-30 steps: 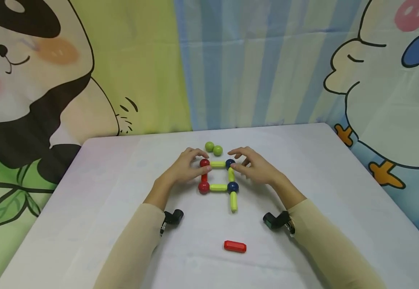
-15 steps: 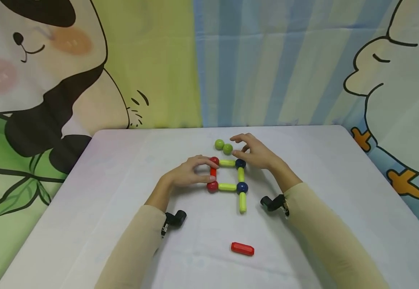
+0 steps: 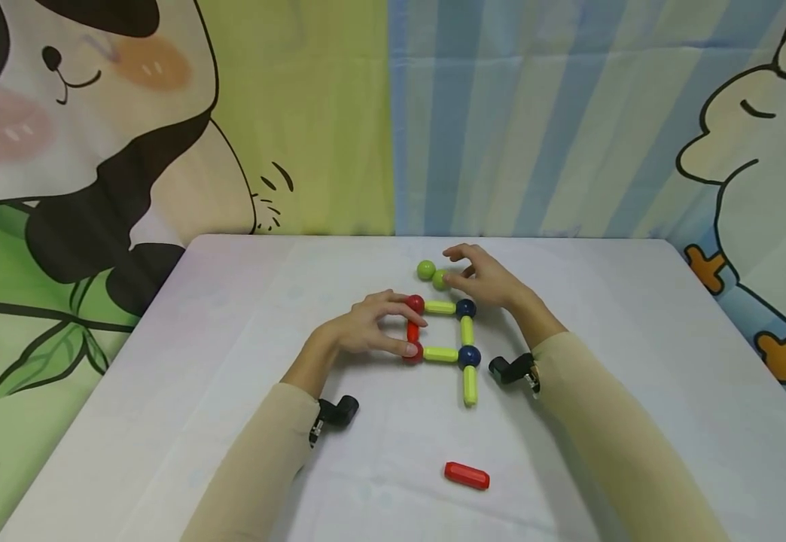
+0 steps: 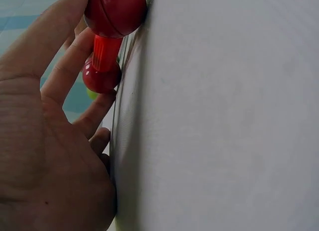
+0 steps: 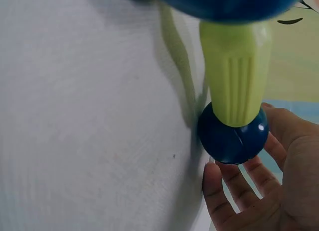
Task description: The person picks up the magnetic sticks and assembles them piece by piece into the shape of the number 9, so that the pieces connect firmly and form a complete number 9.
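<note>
In the head view your left hand sits at the centre of the frame, thumb and fingers curled round the left side of the stick-and-ball square: a fingertip rests on the upper red ball and the thumb on the lower red ball, with the short red stick between them. Your right hand lies just above the square's upper right corner, its fingertips pinching the nearer green ball; a second green ball touches that one on its upper left. A loose red stick lies apart on the white worktop, lower centre. In the left wrist view, upper left of the frame, your fingers wrap the two red balls and the stick joining them. In the right wrist view your fingers lie relaxed at the lower right, just below a blue ball joined to a yellow-green stick.
</note>
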Motion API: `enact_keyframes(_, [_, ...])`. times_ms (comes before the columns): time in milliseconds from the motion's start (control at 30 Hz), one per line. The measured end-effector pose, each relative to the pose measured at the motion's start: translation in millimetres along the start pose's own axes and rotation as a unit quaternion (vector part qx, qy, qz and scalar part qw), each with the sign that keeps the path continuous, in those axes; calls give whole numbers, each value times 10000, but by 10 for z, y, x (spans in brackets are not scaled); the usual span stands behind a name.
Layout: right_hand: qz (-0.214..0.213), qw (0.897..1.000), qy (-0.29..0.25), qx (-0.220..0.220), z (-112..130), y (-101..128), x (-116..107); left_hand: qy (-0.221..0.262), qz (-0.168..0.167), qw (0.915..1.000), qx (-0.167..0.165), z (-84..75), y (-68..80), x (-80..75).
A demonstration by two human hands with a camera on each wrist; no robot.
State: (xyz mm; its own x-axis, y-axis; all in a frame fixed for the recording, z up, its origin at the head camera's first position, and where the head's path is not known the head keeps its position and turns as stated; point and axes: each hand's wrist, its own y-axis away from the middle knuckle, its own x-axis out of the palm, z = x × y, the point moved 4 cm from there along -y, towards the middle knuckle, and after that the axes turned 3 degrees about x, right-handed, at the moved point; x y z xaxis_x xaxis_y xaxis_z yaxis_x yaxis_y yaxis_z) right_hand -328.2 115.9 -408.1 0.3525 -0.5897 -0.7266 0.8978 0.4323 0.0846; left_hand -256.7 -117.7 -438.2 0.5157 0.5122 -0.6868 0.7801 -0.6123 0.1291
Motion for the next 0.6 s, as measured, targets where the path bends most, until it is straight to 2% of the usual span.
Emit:
enact_keyframes(200, [30, 9999, 68, 72, -60, -4, 44, -17, -15, 10000, 38, -18, 4, 48])
enact_keyframes(433, [61, 9998, 182, 3, 62, -3, 77, -10, -158, 9999, 22, -17, 16, -15])
enact_keyframes(600, [8, 9997, 229, 123, 64, 19, 103, 52, -164, 9998, 53, 6, 20, 20])
